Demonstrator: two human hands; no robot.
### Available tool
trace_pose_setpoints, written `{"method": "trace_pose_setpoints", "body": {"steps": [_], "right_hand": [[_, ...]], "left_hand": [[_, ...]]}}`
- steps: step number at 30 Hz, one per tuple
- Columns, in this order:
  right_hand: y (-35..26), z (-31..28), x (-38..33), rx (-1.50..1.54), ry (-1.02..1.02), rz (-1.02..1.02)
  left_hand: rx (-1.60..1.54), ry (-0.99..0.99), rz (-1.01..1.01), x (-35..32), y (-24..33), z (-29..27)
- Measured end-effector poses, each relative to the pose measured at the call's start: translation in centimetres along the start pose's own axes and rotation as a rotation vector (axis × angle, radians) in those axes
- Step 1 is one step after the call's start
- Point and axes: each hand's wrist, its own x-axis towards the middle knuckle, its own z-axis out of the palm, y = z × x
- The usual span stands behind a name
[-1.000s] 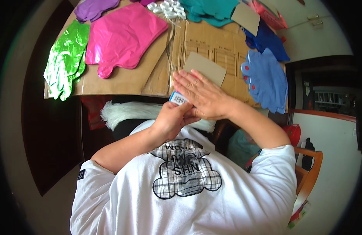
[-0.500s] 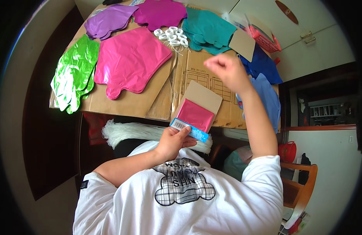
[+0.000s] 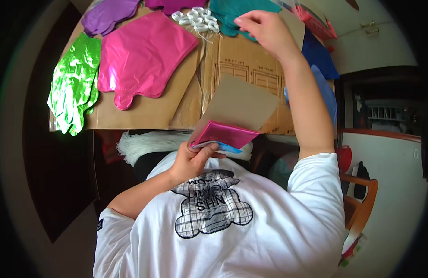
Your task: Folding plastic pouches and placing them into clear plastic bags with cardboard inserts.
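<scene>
My left hand (image 3: 191, 160) grips the lower end of a small packet, thumb on top. The packet is made up of a tan card (image 3: 244, 99), a folded shiny pink foil sheet (image 3: 225, 134) lying against it, and a blue paper label (image 3: 229, 147) at the near edge. My right hand (image 3: 267, 32) is raised at the far right of the table, beside the teal foil sheets (image 3: 224, 17). Its fingers are bent together; whatever lies between them, if anything, is too small to make out.
Cardboard (image 3: 144, 116) covers the table. On it lie green foil sheets (image 3: 77, 78), pink ones (image 3: 144, 55), purple ones (image 3: 107, 16), blue ones (image 3: 318, 55) and several white ribbon coils (image 3: 198, 18). A red basket (image 3: 316, 23) stands far right. White strands (image 3: 147, 146) hang below the near edge.
The packet has tilted, so its card stands up more and the label shows less. My right hand has moved farther up the table. The whole view has shifted a little.
</scene>
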Motion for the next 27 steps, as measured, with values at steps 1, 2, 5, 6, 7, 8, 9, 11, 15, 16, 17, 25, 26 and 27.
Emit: {"method": "trace_pose_setpoints", "body": {"steps": [1,2,5,6,7,8,9,11,15,16,17,25,26,27], "right_hand": [[-2.3,-0.9,-3.0,-0.035,0.071,-0.069],[-4.3,-1.9,-5.9,-0.073,0.145,-0.143],[-7.7,-4.8,-13.4,-0.048,-0.042,-0.365],[-8.1,-5.1,-14.6,-0.013,-0.129,-0.44],[-8.1,-4.8,-15.1,-0.011,-0.159,-0.452],[-8.0,-4.5,-15.6,-0.008,-0.19,-0.467],[-7.9,-4.4,-15.7,-0.013,-0.213,-0.489],[-6.9,-4.8,-15.2,0.049,-0.235,-0.367],[-2.8,-4.7,-9.5,0.367,-0.185,0.057],[-1.8,-4.0,-7.0,0.274,-0.164,0.122],[-0.3,-3.0,-4.5,0.013,-0.162,0.115],[4.0,4.5,8.0,-0.42,-0.095,0.366],[4.7,4.7,8.4,-0.45,-0.118,0.354],[4.8,5.1,8.6,-0.478,-0.148,0.339]], "left_hand": [[0.07,0.007,0.069,-0.2,0.1,-0.1],[0.142,0.01,0.144,-0.1,0.2,-0.4],[0.46,-0.065,0.377,0.8,0.6,-1.1],[0.385,-0.057,0.393,1.1,0.5,-0.9],[0.373,-0.089,0.399,1.2,0.5,-1.2],[0.315,-0.083,0.342,1.0,0.4,-1.2],[0.26,-0.085,0.294,1.1,0.6,-1.2],[0.354,-0.095,0.334,1.2,0.9,-1.1],[0.172,-0.029,0.138,0.6,1.0,0.6],[0.134,-0.023,0.062,0.2,0.4,0.4],[0.118,-0.028,0.017,0.0,-0.2,0.1],[-0.078,0.025,-0.112,-0.5,-1.2,-0.9],[-0.077,0.018,-0.12,-0.4,-1.1,-0.9],[-0.077,0.03,-0.115,-0.5,-0.7,-0.6]]}}
